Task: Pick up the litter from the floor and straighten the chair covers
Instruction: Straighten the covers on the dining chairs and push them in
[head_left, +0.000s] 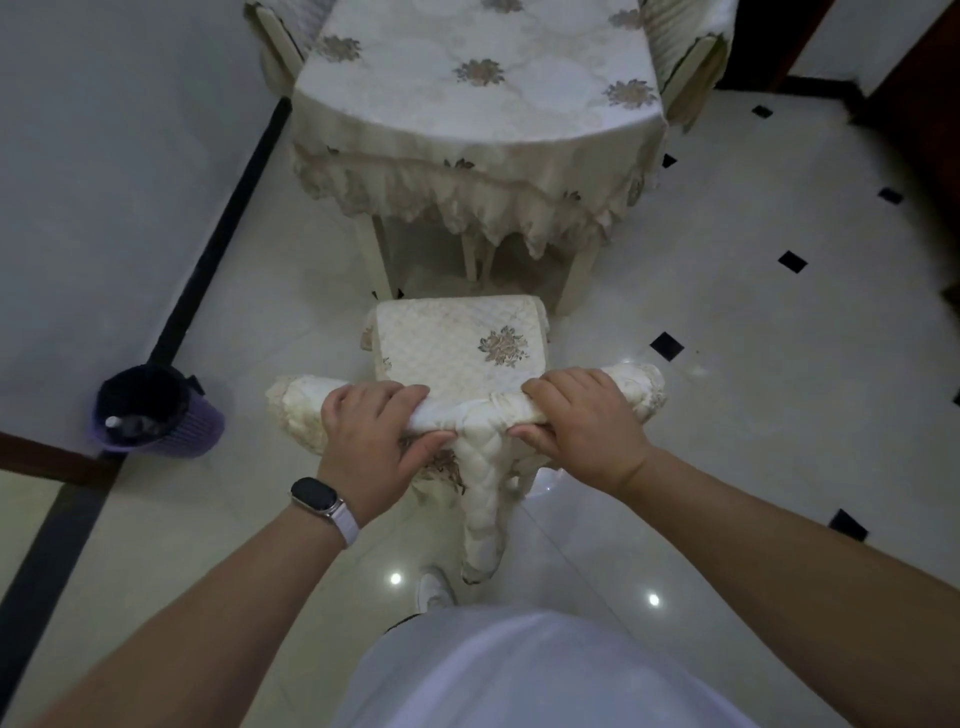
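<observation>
Head view: the left hand and right hand each curl tightly round the chair cover, a bunched roll lying left to right (both hands equally near). Its quilted flap hangs between the grips.

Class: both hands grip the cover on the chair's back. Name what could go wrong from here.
1. The left hand and right hand hold the cover where it is bunched at the middle; an uneven pull might leave it skewed.
2. Its strip hangs down behind the chair near the shoe; it could get trodden on.
3. The floor looks glossy, so the chair may slide if pushed.
</observation>
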